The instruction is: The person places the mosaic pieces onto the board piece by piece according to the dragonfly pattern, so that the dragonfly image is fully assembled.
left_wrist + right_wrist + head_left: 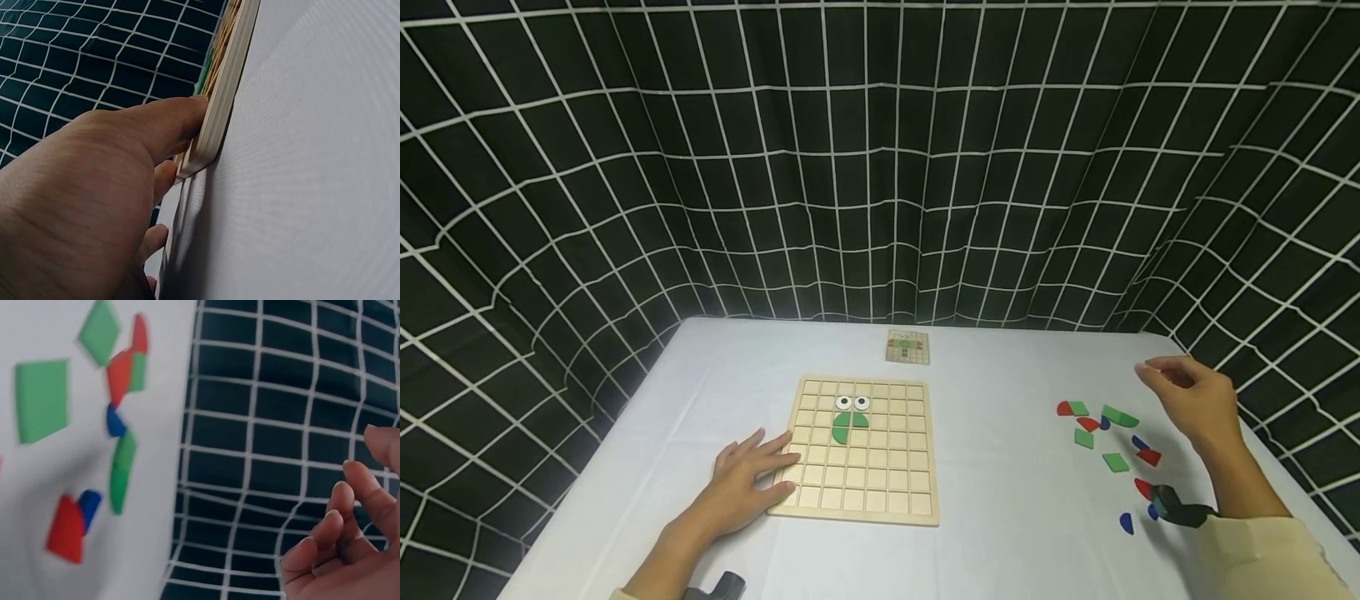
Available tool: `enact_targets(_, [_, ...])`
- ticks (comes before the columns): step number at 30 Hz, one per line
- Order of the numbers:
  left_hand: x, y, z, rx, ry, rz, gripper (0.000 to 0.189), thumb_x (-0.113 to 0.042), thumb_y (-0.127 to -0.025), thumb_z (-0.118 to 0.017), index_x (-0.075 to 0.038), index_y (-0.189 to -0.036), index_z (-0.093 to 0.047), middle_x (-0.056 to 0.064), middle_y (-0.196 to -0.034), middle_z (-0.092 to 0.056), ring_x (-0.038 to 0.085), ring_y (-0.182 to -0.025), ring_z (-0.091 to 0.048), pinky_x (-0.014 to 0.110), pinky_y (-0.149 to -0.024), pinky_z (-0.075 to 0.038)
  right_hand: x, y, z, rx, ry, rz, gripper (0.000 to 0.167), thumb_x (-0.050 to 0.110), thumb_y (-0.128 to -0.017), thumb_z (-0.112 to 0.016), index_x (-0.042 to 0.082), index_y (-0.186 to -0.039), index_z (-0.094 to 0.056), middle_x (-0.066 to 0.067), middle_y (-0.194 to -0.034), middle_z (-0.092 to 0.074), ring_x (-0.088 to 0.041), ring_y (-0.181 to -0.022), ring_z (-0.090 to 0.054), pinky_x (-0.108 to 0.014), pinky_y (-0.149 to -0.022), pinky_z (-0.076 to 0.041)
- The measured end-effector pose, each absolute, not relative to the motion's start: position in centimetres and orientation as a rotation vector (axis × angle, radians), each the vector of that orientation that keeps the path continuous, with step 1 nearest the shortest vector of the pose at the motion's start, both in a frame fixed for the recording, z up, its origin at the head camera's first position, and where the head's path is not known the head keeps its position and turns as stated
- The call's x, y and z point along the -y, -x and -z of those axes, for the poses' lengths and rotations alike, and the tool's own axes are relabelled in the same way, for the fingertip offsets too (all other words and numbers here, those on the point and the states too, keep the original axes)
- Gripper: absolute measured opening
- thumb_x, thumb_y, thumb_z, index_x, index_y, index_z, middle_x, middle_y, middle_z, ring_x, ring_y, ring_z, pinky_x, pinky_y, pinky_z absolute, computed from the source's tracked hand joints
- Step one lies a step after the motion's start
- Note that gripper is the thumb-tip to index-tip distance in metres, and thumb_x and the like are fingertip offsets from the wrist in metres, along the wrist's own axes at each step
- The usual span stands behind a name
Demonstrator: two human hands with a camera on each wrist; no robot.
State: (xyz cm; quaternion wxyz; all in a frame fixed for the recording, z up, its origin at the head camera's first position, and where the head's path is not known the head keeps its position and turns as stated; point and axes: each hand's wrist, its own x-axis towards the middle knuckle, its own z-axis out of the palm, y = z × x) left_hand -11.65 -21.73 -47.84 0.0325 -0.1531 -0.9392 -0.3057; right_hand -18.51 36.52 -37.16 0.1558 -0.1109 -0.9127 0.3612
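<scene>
Clock is read from the board's centre, 12 pointing away from the person. Nearest: a blue half-disc lying loose on the white tabletop, between 3 and 4. Left hand is at 8 to 9, fingers spread and nearly straight, resting on the rim of the wooden board with the thumb by the 7 o'clock corner. It touches, doesn't grip. Good brace; I'd press lightly and leave the cells uncovered.

Board sits flat: two eye discs toward 12, three green quarter pieces just below them. Mind the sleeve and fingers so those don't get nudged.

Loose pieces at 3: green rhombus lies apart, so probably the easiest pick. Red piece and small blue piece touch; pinch one by its free edge so its neighbour doesn't drag. Pieces look thin; tipping one edge up should help.

Right hand, between 2 and 3, is raised above the tabletop, fingers loosely curled, thumb just off the index, nothing visible in it. Come down vertically, I'd say.

Farthest: pattern card just past 12. Print's too small to read cell by cell from here.
</scene>
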Motion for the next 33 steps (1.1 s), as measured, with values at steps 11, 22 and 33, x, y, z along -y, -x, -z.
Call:
enact_targets(11, [21.6, 11.7, 47.9, 2.877, 0.46, 0.951, 0.04, -0.041, -0.084, -0.072, -0.024, -0.119, -0.069, -0.004, -0.146, -0.044, 0.034, -0.141, -0.024, 0.061, -0.109, -0.003, -39.8, 19.8, 40.7, 2.786, 0.421, -1.142, 0.081, 0.061, -0.089, -0.055, -0.002, -0.139, -0.044, -0.032, -0.123, -0.043, -0.047, -0.105, -0.041, -0.046, -0.07, -0.044])
enact_targets(22, [21.6, 11.6, 47.8, 2.886, 0.466, 0.958, 0.04, -0.042, -0.084, -0.072, -0.023, -0.12, -0.069, -0.004, -0.146, -0.044, 0.034, -0.141, -0.023, 0.06, -0.109, -0.003, -41.9, 20.1, 43.3, 3.085, 0.366, -1.178, 0.094, 0.065, -0.086, -0.057, -0.005, -0.143, -0.031, -0.044, -0.134, -0.028, -0.059, -0.116, -0.032, -0.07, -0.088, -0.035])
enact_targets(33, [21.7, 11.7, 47.7, 2.895, 0.478, 0.945, 0.041, -0.044, -0.085, -0.07, -0.024, -0.121, -0.068, -0.004, -0.147, -0.044, 0.034, -0.141, -0.022, 0.062, -0.108, -0.004, -42.2, 21.0, 44.4, 3.173, 0.315, -1.002, 0.084, 0.055, -0.084, -0.067, -0.005, -0.136, -0.039, -0.044, -0.127, -0.035, -0.056, -0.106, -0.041, -0.064, -0.082, -0.043])
